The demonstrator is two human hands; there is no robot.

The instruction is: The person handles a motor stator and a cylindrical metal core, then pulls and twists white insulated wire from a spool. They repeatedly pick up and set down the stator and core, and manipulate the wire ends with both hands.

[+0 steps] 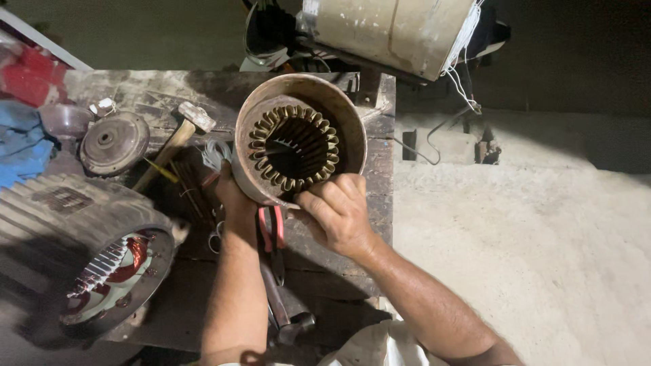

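A rusty round motor stator housing [346, 115] stands tilted on the wooden workbench [380, 203], its open end facing me, with a ring of paper-lined slots [261, 139] around a dark bore. My left hand [234, 200] grips its lower left outer wall from beneath. My right hand [337, 211] rests on the lower rim, fingertips at the slot ring. Red-handled pliers [271, 234] lie on the bench just below the housing, between my forearms.
A larger finned motor housing [61, 217] with copper windings [132, 254] sits at lower left. A hammer [178, 135], a round end cover [112, 142], loose wires and blue cloth [20, 142] lie on the left. A beige cylinder [393, 30] stands behind; concrete floor [529, 237] is at right.
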